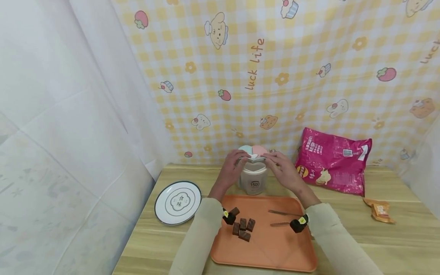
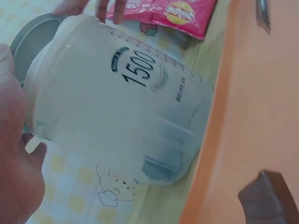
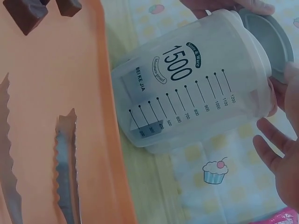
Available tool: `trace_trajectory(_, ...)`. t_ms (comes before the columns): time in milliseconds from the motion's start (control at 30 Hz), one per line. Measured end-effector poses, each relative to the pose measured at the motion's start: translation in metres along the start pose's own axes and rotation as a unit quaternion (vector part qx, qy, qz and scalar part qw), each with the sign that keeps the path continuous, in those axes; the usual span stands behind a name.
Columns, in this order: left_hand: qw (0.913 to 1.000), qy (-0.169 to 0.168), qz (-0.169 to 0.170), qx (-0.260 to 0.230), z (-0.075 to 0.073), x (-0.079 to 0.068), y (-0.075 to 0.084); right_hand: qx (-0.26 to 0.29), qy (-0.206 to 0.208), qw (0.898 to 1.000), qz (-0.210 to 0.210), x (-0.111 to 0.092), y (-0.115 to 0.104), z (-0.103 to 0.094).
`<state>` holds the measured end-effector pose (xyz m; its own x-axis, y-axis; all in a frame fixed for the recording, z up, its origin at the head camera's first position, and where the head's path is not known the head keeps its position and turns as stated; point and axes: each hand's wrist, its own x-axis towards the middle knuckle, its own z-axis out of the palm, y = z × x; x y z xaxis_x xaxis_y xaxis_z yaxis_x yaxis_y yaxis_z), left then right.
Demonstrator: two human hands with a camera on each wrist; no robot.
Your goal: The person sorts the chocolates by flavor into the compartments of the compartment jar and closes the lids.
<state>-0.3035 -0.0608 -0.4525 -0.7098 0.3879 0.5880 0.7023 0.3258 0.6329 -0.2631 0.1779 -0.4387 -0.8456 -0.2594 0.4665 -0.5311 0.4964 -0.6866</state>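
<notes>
One left hand (image 1: 233,168), one right hand (image 1: 283,170) pinch tilted round grey lid (image 3: 266,39) at translucent plastic canister (image 1: 254,184); I'd work edges evenly.

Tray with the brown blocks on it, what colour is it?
The tray is orange, and it shows best in the head view.

The container (image 3: 191,88) reads "1500" and "BEI KE JIA", the curtain (image 1: 269,49) "luck life", the plate (image 1: 178,203) "食味".
</notes>
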Motion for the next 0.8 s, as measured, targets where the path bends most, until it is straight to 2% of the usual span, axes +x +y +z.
trace_trajectory(133, 0.9999, 0.005, -0.008, -0.013, -0.001, 0.002, 0.001, 0.002, -0.005, 1.0, 0.021, -0.002, 0.0, -0.002)
trace_trajectory(433, 0.999, 0.002, -0.031, -0.031, -0.006, 0.006, 0.0, -0.013, -0.017, 1.0, 0.014, -0.01, -0.001, -0.012)
trace_trajectory(667, 0.9975, 0.006, -0.068, -0.018, -0.008, 0.005, 0.0, -0.032, -0.029, 0.999, 0.024, -0.026, -0.011, -0.025)
trace_trajectory(800, 0.9979, 0.005, -0.06, -0.023, -0.01, 0.005, -0.004, -0.047, -0.052, 0.997, 0.017, -0.038, -0.019, -0.034)
